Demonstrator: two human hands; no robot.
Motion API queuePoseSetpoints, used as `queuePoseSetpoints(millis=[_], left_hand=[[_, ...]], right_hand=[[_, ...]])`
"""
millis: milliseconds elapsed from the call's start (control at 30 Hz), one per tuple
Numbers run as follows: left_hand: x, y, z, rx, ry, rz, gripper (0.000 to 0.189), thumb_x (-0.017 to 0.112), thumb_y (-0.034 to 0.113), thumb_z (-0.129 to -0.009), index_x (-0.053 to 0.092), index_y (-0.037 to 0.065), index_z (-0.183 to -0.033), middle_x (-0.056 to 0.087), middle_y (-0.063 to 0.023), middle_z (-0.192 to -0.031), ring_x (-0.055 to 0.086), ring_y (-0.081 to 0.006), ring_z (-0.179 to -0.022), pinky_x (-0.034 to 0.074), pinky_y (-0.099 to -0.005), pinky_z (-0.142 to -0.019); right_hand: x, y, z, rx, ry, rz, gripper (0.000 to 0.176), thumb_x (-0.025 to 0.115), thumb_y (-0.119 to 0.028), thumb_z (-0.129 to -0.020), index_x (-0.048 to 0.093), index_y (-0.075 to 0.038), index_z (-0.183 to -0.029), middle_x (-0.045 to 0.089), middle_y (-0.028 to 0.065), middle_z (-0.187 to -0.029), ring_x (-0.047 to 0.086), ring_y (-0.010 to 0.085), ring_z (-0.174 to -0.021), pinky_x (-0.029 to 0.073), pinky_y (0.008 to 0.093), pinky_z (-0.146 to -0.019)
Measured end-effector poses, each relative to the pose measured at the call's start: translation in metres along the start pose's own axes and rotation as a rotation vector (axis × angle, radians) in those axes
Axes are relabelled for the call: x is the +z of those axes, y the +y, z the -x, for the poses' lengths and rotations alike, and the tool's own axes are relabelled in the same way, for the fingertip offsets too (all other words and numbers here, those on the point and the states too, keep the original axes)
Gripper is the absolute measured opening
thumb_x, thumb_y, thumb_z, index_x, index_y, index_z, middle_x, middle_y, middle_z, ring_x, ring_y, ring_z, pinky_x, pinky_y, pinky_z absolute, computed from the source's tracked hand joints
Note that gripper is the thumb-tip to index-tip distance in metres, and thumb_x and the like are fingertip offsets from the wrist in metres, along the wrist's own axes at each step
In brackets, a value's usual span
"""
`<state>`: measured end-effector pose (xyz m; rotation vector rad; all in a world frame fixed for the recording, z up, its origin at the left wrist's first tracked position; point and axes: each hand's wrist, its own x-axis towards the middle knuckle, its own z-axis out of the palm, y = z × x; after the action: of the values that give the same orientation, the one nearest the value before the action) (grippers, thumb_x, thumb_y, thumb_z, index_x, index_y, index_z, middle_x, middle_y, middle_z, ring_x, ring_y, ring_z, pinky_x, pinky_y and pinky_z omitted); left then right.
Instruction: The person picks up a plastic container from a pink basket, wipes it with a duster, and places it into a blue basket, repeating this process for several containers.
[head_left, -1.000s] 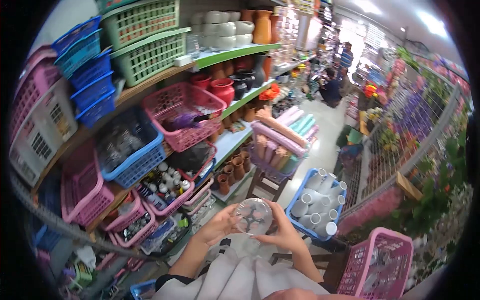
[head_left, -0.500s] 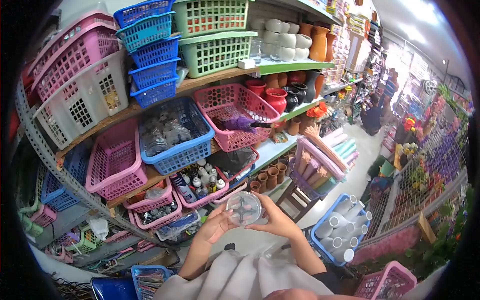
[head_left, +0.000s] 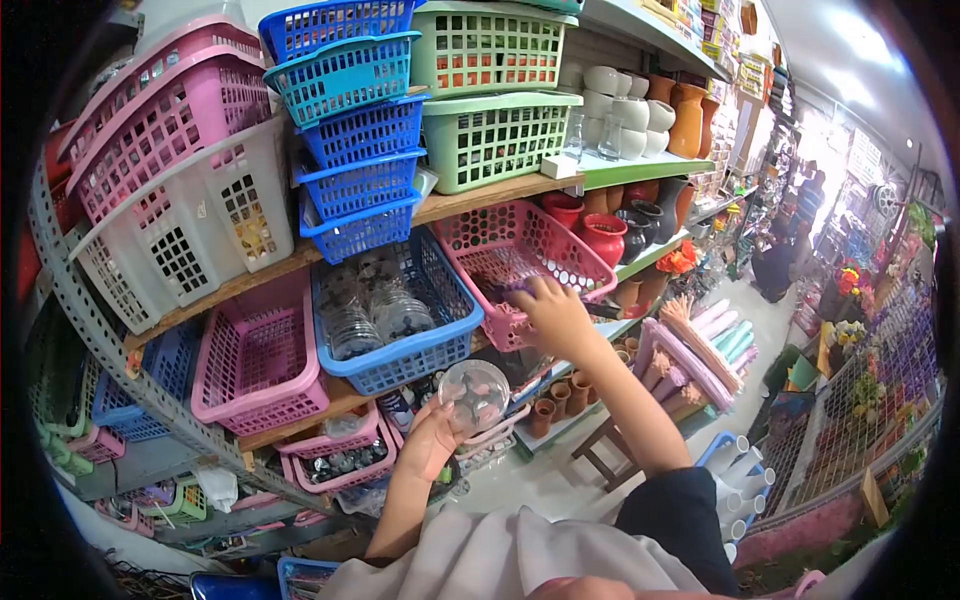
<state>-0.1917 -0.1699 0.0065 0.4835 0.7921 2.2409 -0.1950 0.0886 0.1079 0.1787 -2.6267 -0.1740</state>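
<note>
gone from the clear round plastic container (head_left: pixel 476 394), the right hand (head_left: pixel 550 318) now reaches into the far pink basket (head_left: pixel 510 222). the left hand (head_left: pixel 432 444) grasps the container's near left edge, near the blue basket (head_left: pixel 412 366). 1 purple item (head_left: pixel 517 293) meets the right fingers; i cannot tell if gripped. step, seemingly: 1-handed reaching; next calls for steady left support.

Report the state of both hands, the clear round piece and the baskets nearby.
Left hand: gripping at the edge.
Clear round piece: held up in the left hand.
Right hand: at the pink basket, grip unclear.
Pink basket: open-topped, on the shelf.
Blue basket: holding stacked clear pieces.
Small blue baskets: stacked.
Green baskets: stacked.
</note>
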Motion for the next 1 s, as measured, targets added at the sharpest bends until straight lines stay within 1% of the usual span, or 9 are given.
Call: queuePoseSetpoints(millis=[167, 233, 400, 500, 600, 733, 867, 933, 1000], left_hand=[[-0.014, 0.012, -0.024, 0.065, 0.046, 0.029, 0.033, 0.049, 0.014, -0.094, 0.047, 0.004, -0.126, 0.053, -0.0190, -0.131, 0.055, -0.0357, -0.116, 0.046, -0.0474, -0.098], [-0.023, 0.015, -0.031, 0.072, 0.067, 0.017, 0.032, 0.049, 0.014, -0.094, 0.048, 0.005, -0.125, 0.053, -0.0192, -0.130, 0.055, -0.0356, -0.116, 0.046, -0.0473, -0.099], [-0.039, 0.017, -0.045, 0.083, 0.062, 0.024, 0.029, 0.050, 0.014, -0.094, 0.051, 0.006, -0.122, 0.053, -0.0192, -0.130, 0.055, -0.0355, -0.117, 0.046, -0.0465, -0.099], [-0.038, 0.017, -0.047, 0.071, 0.073, 0.014, 0.031, 0.050, 0.013, -0.093, 0.049, 0.006, -0.124, 0.054, -0.0185, -0.130, 0.055, -0.0349, -0.116, 0.045, -0.0463, -0.099], [-0.039, 0.013, -0.045, 0.072, 0.097, 0.005, 0.034, 0.052, 0.013, -0.092, 0.048, 0.007, -0.125, 0.054, -0.0170, -0.129, 0.056, -0.0311, -0.117, 0.045, -0.0454, -0.100], [-0.042, 0.005, -0.038, 0.088, 0.117, 0.036, 0.038, 0.055, 0.012, -0.090, 0.046, 0.007, -0.127, 0.055, -0.0154, -0.128, 0.056, -0.0295, -0.116, 0.046, -0.0451, -0.098], [-0.042, -0.008, -0.022, 0.195, 0.154, 0.030, 0.034, 0.054, 0.010, -0.090, 0.048, 0.006, -0.123, 0.053, -0.0194, -0.130, 0.055, -0.0354, -0.116, 0.045, -0.0493, -0.099], [-0.044, -0.018, -0.011, 0.241, 0.245, -0.016, 0.035, 0.054, 0.009, -0.090, 0.046, 0.005, -0.124, 0.053, -0.0191, -0.129, 0.054, -0.0356, -0.117, 0.045, -0.0502, -0.099], [-0.038, -0.025, 0.008, 0.283, 0.320, -0.049, 0.039, 0.054, 0.009, -0.090, 0.044, 0.006, -0.127, 0.053, -0.0141, -0.127, 0.054, -0.0307, -0.117, 0.048, -0.0473, -0.095]], right_hand=[[0.043, 0.031, -0.049, 0.347, -0.279, 0.229, 0.054, 0.071, -0.040, -0.072, 0.059, -0.011, -0.116, 0.057, 0.0146, -0.117, 0.056, 0.0312, -0.112, 0.047, 0.0483, -0.084], [0.052, 0.045, -0.060, 0.398, -0.572, 0.106, 0.050, 0.069, -0.044, -0.071, 0.064, -0.010, -0.108, 0.067, 0.0140, -0.102, 0.067, 0.0295, -0.093, 0.053, 0.0454, -0.074], [0.058, 0.058, -0.054, 0.305, -0.515, 0.181, 0.046, 0.071, -0.042, -0.069, 0.066, -0.008, -0.099, 0.069, 0.0142, -0.089, 0.069, 0.0305, -0.078, 0.055, 0.0417, -0.065], [0.041, 0.056, -0.030, 0.349, -0.236, 0.169, 0.041, 0.074, -0.035, -0.071, 0.062, -0.005, -0.094, 0.067, 0.0141, -0.083, 0.068, 0.0316, -0.077, 0.054, 0.0426, -0.065], [0.003, 0.045, 0.006, 0.435, -0.121, 0.087, 0.046, 0.071, -0.033, -0.075, 0.054, -0.003, -0.105, 0.063, 0.0148, -0.094, 0.066, 0.0320, -0.082, 0.053, 0.0434, -0.068], [-0.012, 0.029, 0.074, 0.400, 0.083, -0.099, 0.056, 0.074, -0.017, -0.069, 0.048, -0.007, -0.118, 0.056, 0.0179, -0.104, 0.060, 0.0376, -0.090, 0.050, 0.0442, -0.072], [-0.010, -0.011, 0.129, 0.503, -0.004, -0.520, 0.059, 0.072, -0.010, -0.068, 0.046, -0.007, -0.120, 0.048, 0.0197, -0.116, 0.057, 0.0444, -0.096, 0.048, 0.0473, -0.080], [0.021, -0.016, 0.163, 0.329, 0.057, -0.784, 0.062, 0.070, -0.008, -0.070, 0.044, -0.004, -0.126, 0.054, 0.0212, -0.117, 0.060, 0.0389, -0.099, 0.047, 0.0392, -0.087], [0.032, -0.038, 0.183, 0.414, -0.111, -1.078, 0.058, 0.069, -0.011, -0.075, 0.047, -0.002, -0.128, 0.062, 0.0215, -0.112, 0.062, 0.0322, -0.102, 0.047, 0.0361, -0.087]])
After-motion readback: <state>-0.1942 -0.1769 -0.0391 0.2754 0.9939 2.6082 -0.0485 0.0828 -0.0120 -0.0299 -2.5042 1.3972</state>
